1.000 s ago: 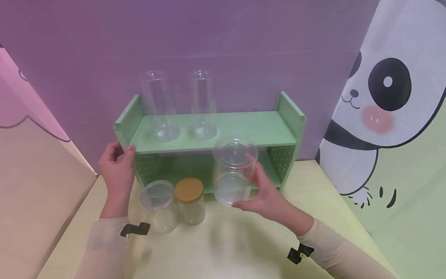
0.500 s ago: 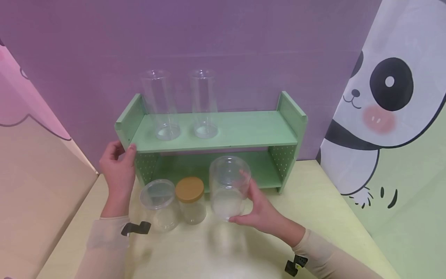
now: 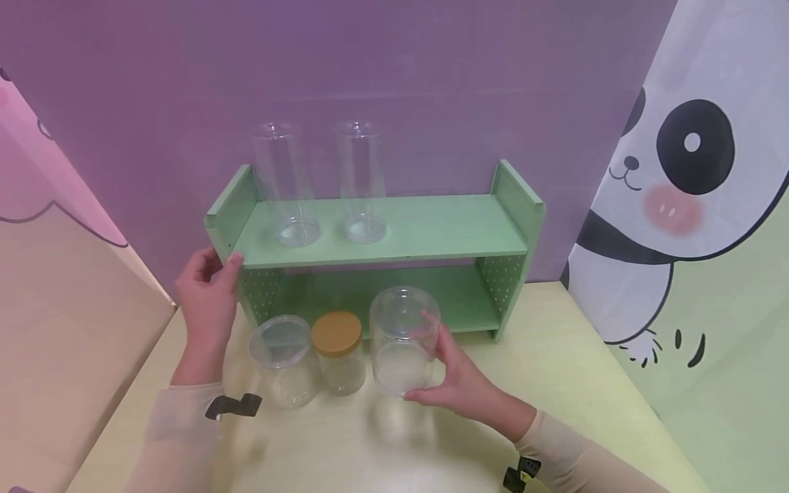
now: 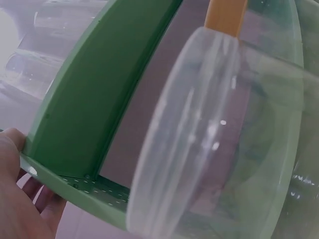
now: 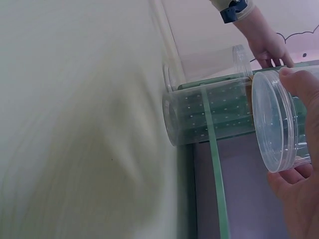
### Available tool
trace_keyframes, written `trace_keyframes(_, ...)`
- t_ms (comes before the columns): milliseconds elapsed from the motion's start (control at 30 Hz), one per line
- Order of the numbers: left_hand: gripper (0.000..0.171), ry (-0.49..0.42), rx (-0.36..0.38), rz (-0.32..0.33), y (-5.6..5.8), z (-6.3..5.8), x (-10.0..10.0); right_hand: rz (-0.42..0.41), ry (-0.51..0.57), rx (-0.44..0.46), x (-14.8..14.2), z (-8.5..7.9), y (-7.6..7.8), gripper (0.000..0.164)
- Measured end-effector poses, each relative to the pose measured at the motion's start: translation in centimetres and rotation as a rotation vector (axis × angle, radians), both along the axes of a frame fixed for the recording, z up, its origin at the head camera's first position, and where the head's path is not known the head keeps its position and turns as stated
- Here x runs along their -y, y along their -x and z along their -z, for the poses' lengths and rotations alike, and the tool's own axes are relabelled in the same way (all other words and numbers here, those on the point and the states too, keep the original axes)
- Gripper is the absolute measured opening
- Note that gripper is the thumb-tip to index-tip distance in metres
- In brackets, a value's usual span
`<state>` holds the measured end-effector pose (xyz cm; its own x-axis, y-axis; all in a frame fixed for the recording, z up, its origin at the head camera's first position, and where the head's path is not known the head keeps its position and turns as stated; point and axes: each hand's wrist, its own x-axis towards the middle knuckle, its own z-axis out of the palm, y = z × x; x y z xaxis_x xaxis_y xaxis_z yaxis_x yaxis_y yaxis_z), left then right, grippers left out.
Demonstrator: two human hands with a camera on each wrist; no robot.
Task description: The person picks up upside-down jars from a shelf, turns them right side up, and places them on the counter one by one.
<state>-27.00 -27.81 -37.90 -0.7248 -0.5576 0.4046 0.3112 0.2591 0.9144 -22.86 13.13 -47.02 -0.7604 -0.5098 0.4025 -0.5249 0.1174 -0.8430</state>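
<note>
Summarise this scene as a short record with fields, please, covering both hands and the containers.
Left hand: grips the left end of the green shelf
Right hand: holds a clear jar above the table
Upper level: two tall clear containers
Front: clear-lidded jar and orange-lidded jar, side by side on the table

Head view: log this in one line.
left grip on green shelf; right grip holding clear jar above tabletop; tabletop: orange-lidded jar, clear-lidded jar; upper tier: two clear cylinders
</note>
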Motion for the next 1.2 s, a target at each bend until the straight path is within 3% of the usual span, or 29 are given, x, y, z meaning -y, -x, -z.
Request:
trace_keyframes(200, 0.041, -0.026, 0.031, 0.060, -0.7, -0.4, 0.2, 0.005, -0.007, 0.012, -0.2, 0.1, -0.2, 0.127)
trace_keyframes(300, 0.043, -0.018, 0.033, 0.030, -1.3, -0.6, -0.2, 0.013, -0.012, 0.013, -0.3, 0.1, -0.2, 0.127)
trace_keyframes(367, 0.041, -0.031, -0.013, -0.030, -1.7, -0.6, -0.7, 0.020, -0.017, 0.013, -0.3, 0.0, -0.2, 0.128)
trace_keyframes(467, 0.033, -0.044, -0.160, -0.122, -2.4, -0.8, -2.0, 0.025, -0.019, 0.015, -0.3, 0.1, -0.2, 0.129)
trace_keyframes(533, 0.029, -0.035, -0.270, -0.121, -2.9, -0.9, -3.2, 0.024, -0.017, 0.018, -0.3, 0.1, -0.2, 0.129)
trace_keyframes(600, 0.028, -0.001, -0.329, -0.054, -3.6, -1.0, -4.6, 0.020, -0.014, 0.023, -0.3, 0.1, -0.2, 0.130)
trace_keyframes(667, 0.030, 0.054, -0.312, 0.075, -4.5, -1.0, -6.2, 0.017, -0.012, 0.029, -0.3, 0.0, -0.3, 0.130)
trace_keyframes(833, 0.052, 0.284, -0.063, 0.475, -6.2, -0.8, -9.8, 0.011, -0.011, 0.037, -0.4, -0.1, -0.4, 0.130)
trace_keyframes(933, 0.072, 0.370, 0.043, 0.641, -6.6, -0.4, -11.4, 0.003, -0.009, 0.039, -0.4, -0.1, -0.4, 0.130)
trace_keyframes(1033, 0.085, 0.393, 0.092, 0.734, -6.7, 0.2, -12.7, -0.008, -0.022, 0.030, -0.3, -0.1, -0.4, 0.131)
trace_keyframes(1200, 0.095, 0.415, 0.099, 0.798, -6.6, 0.6, -14.4, -0.017, -0.043, 0.014, -0.4, -0.1, -0.4, 0.132)
